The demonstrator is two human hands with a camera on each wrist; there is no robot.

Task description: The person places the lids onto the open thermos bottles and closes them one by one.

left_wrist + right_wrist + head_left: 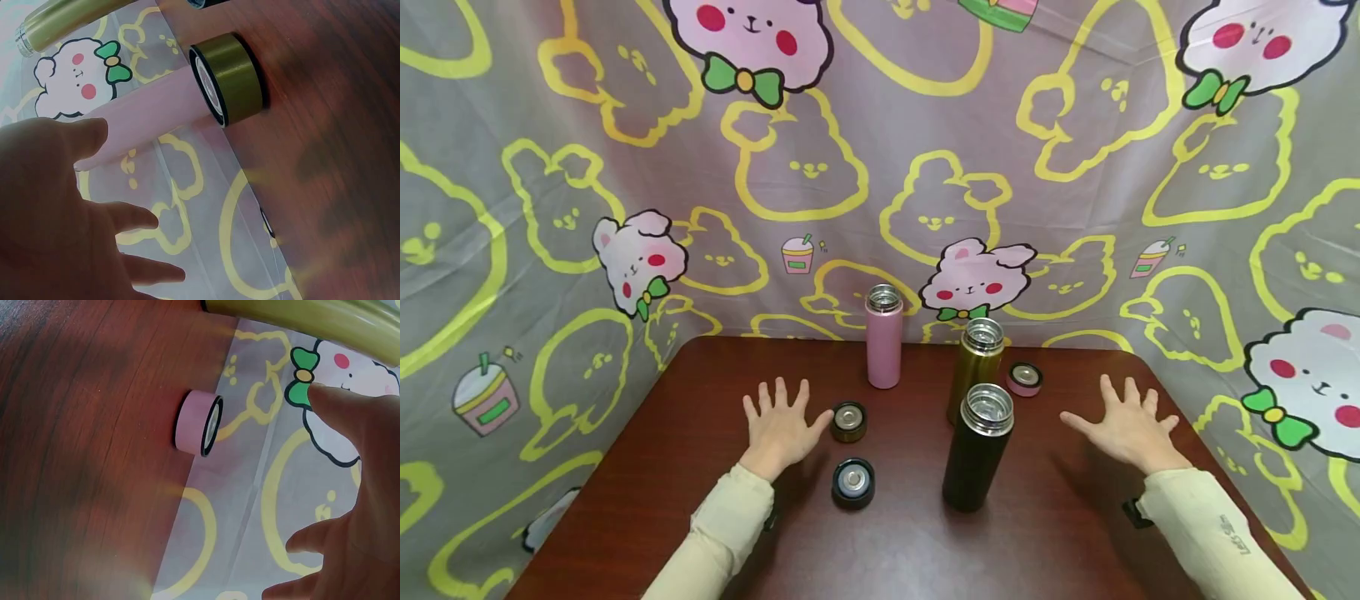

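Note:
My left hand (780,429) hovers over the left of the table with its fingers spread, holding nothing. Closest to its thumb is a gold bottle lid (848,422), lying inner side up. A black lid (853,482) lies nearer to me, also inner side up. On the right, my right hand (1126,423) is spread and holds nothing. Three lidless bottles stand upright between the hands: a pink one (883,346) at the back, a gold one (974,367), and a black one (976,454) partly hiding the gold. The pink lid (197,423) lies beside the gold bottle.
The dark reddish-brown wooden table (895,550) reaches back to a grey curtain (850,133) with cartoon prints, which hangs behind it and along both sides. The black bottle stands nearest to me among the bottles.

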